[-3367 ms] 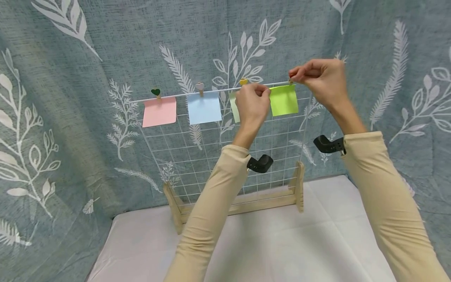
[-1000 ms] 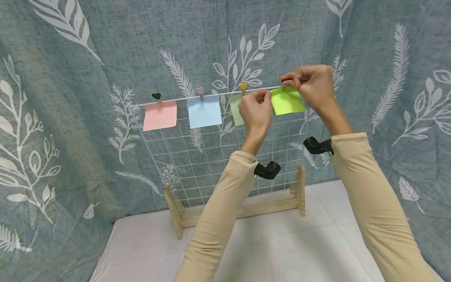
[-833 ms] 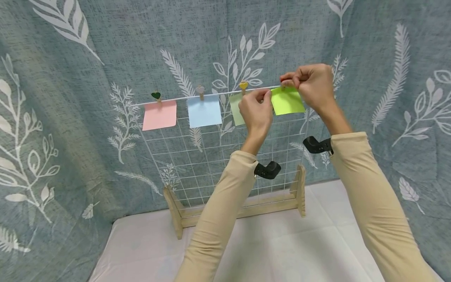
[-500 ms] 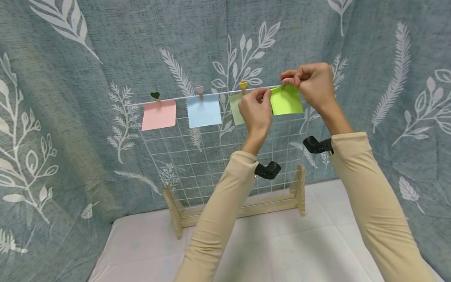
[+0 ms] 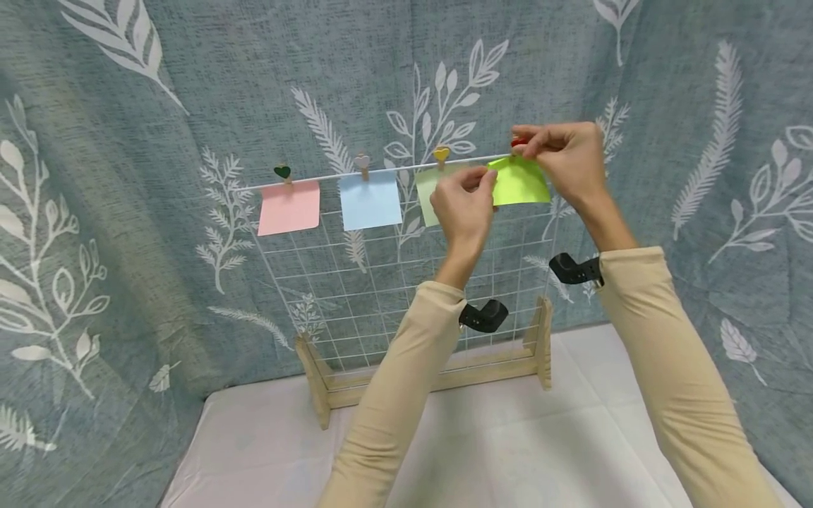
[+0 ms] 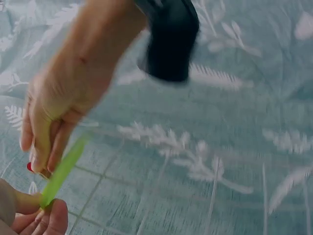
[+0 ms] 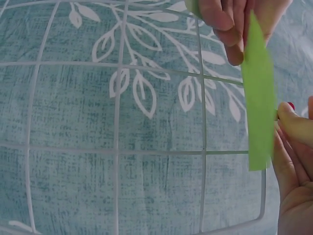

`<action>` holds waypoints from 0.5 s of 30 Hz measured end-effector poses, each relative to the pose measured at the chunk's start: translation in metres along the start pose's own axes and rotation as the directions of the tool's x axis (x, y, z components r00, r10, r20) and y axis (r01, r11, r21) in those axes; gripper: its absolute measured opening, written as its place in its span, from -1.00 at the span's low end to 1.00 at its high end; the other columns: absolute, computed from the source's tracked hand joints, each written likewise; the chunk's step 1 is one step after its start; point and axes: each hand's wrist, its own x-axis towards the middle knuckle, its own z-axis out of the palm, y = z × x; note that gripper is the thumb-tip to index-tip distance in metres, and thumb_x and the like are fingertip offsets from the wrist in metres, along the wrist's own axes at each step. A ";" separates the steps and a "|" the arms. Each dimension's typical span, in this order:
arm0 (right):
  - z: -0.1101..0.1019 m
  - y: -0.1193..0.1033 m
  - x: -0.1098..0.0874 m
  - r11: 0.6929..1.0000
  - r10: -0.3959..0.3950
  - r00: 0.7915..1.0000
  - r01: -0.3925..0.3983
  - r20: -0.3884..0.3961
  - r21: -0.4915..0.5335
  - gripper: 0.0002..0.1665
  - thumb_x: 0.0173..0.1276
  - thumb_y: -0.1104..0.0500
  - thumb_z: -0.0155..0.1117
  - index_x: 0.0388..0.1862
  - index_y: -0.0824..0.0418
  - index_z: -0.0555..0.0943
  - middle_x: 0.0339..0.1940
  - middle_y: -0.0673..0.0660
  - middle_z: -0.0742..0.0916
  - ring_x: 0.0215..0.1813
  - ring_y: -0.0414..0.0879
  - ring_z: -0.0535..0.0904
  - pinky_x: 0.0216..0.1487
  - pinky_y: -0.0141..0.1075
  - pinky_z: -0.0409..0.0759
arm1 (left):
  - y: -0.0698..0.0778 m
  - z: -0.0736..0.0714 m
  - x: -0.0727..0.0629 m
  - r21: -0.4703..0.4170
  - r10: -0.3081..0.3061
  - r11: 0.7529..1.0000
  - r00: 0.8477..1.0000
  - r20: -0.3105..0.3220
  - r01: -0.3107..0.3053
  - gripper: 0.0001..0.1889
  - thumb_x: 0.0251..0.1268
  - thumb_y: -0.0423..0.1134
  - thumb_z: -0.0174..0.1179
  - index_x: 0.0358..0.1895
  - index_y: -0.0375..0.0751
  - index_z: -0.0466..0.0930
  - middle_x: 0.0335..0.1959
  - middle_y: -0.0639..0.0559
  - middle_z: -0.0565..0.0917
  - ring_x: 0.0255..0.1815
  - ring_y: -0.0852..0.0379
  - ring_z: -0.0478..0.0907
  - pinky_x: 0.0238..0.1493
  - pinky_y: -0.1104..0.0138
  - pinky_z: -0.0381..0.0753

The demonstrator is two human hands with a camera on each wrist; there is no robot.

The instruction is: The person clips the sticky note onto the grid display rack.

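A bright green paper note (image 5: 521,182) hangs at the right end of the top wire. My left hand (image 5: 465,204) pinches its left edge between thumb and fingers; the left wrist view shows the note (image 6: 63,171) edge-on in that grip. My right hand (image 5: 574,159) pinches a small wooden clothespin with a red heart (image 5: 518,142) at the note's top edge. Fingers cover most of this clothespin, so whether its jaws bite the wire cannot be seen. In the right wrist view, the red heart (image 7: 291,105) peeks out behind my right thumb.
A white wire grid (image 5: 381,289) stands in a wooden base (image 5: 483,374) on a white-covered table (image 5: 508,437). Heart clothespins hold a pink note (image 5: 289,209), a blue note (image 5: 370,200) and a pale green note (image 5: 427,194), partly behind my left hand. A leaf-patterned curtain (image 5: 209,56) hangs behind.
Over the last seconds my right hand and the red-heart clothespin moved left, from the note's right corner toward its middle. Just now the right fingers shifted, baring more red; the left thumb moved slightly right.
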 end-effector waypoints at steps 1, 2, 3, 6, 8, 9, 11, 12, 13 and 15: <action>-0.001 0.000 -0.001 1.000 0.006 1.000 -0.006 -0.004 0.014 -0.79 0.16 0.47 0.42 -0.63 0.53 0.65 -0.13 0.27 0.76 -0.21 -0.20 0.75 -0.12 -0.41 0.72 | 0.000 0.000 -0.001 -0.008 -0.010 1.000 1.000 -0.001 0.010 -0.86 0.27 -0.38 0.32 -0.24 -0.44 0.74 -0.38 -0.21 0.76 -0.70 0.04 0.64 -0.69 0.44 0.62; -0.001 0.000 -0.001 1.000 0.007 1.000 -0.007 -0.007 0.025 -0.83 0.15 0.47 0.43 -0.61 0.50 0.67 -0.11 0.28 0.75 -0.21 -0.21 0.75 -0.11 -0.40 0.71 | -0.001 0.000 -0.003 -0.018 -0.018 1.000 1.000 -0.004 0.018 -0.87 0.26 -0.39 0.32 -0.24 -0.44 0.74 -0.37 -0.21 0.76 -0.70 0.03 0.64 -0.68 0.44 0.63; -0.002 0.000 -0.002 1.000 0.004 1.000 -0.004 -0.013 0.031 -0.86 0.15 0.48 0.43 -0.58 0.49 0.69 -0.09 0.29 0.74 -0.20 -0.21 0.75 -0.09 -0.40 0.71 | -0.001 0.000 -0.004 -0.036 -0.024 0.999 1.000 -0.006 0.023 -0.87 0.24 -0.41 0.33 -0.25 -0.45 0.73 -0.37 -0.22 0.76 -0.69 0.02 0.65 -0.67 0.43 0.64; -0.005 0.002 -0.005 1.000 -0.006 0.999 0.006 -0.045 0.009 -0.91 0.16 0.48 0.41 -0.53 0.44 0.72 -0.07 0.25 0.75 -0.15 -0.21 0.75 -0.06 -0.40 0.70 | -0.003 -0.001 -0.010 -0.064 -0.012 0.998 1.000 -0.006 0.011 -0.90 0.23 -0.44 0.33 -0.27 -0.47 0.72 -0.37 -0.23 0.76 -0.68 -0.01 0.65 -0.65 0.42 0.65; -0.007 0.005 -0.008 0.999 -0.018 0.998 0.016 -0.062 -0.032 -0.91 0.19 0.47 0.37 -0.49 0.44 0.74 -0.07 0.22 0.76 -0.12 -0.22 0.74 -0.04 -0.41 0.69 | -0.005 -0.001 -0.014 -0.102 -0.014 0.995 1.000 0.003 0.014 -0.91 0.22 -0.46 0.32 -0.29 -0.48 0.71 -0.39 -0.25 0.75 -0.67 -0.03 0.66 -0.64 0.41 0.67; -0.008 0.006 -0.010 0.999 -0.019 0.997 0.016 -0.068 -0.041 -0.92 0.20 0.46 0.37 -0.48 0.44 0.74 -0.07 0.21 0.76 -0.11 -0.23 0.74 -0.04 -0.42 0.69 | -0.006 -0.002 -0.016 -0.123 -0.013 0.992 1.000 0.007 0.014 -0.91 0.22 -0.47 0.32 -0.29 -0.49 0.70 -0.39 -0.26 0.75 -0.66 -0.03 0.66 -0.63 0.40 0.68; -0.009 0.008 -0.013 0.998 -0.027 0.997 0.024 -0.069 -0.053 -0.93 0.22 0.44 0.37 -0.44 0.46 0.74 -0.06 0.20 0.76 -0.11 -0.23 0.73 -0.05 -0.42 0.69 | -0.007 -0.003 -0.019 -0.144 -0.011 0.990 1.000 0.008 0.012 -0.92 0.21 -0.48 0.32 -0.30 -0.49 0.70 -0.40 -0.26 0.74 -0.66 -0.02 0.65 -0.62 0.38 0.69; -0.010 0.008 -0.014 0.998 -0.035 0.997 0.031 -0.064 -0.055 -0.93 0.23 0.44 0.37 -0.42 0.45 0.74 -0.05 0.20 0.76 -0.11 -0.23 0.73 -0.05 -0.42 0.69 | -0.007 -0.004 -0.021 -0.155 -0.008 0.988 1.000 0.008 0.010 -0.92 0.21 -0.48 0.32 -0.30 -0.49 0.70 -0.40 -0.26 0.74 -0.66 -0.02 0.65 -0.62 0.37 0.69; -0.010 0.008 -0.016 0.998 -0.041 0.997 0.038 -0.058 -0.055 -0.95 0.22 0.44 0.38 -0.41 0.43 0.74 -0.04 0.20 0.76 -0.10 -0.24 0.73 -0.05 -0.42 0.69 | -0.008 -0.005 -0.022 -0.161 -0.008 0.987 1.000 0.012 0.010 -0.92 0.22 -0.48 0.31 -0.30 -0.49 0.70 -0.40 -0.25 0.74 -0.65 -0.01 0.65 -0.61 0.37 0.70; -0.011 0.007 -0.020 0.997 -0.064 0.997 0.061 -0.051 -0.053 -0.97 0.22 0.43 0.40 -0.40 0.39 0.75 -0.04 0.20 0.76 -0.09 -0.24 0.73 -0.05 -0.42 0.69 | -0.009 -0.007 -0.024 -0.174 -0.009 0.985 1.000 0.020 0.012 -0.92 0.22 -0.48 0.31 -0.29 -0.49 0.69 -0.39 -0.25 0.74 -0.64 -0.02 0.65 -0.59 0.36 0.70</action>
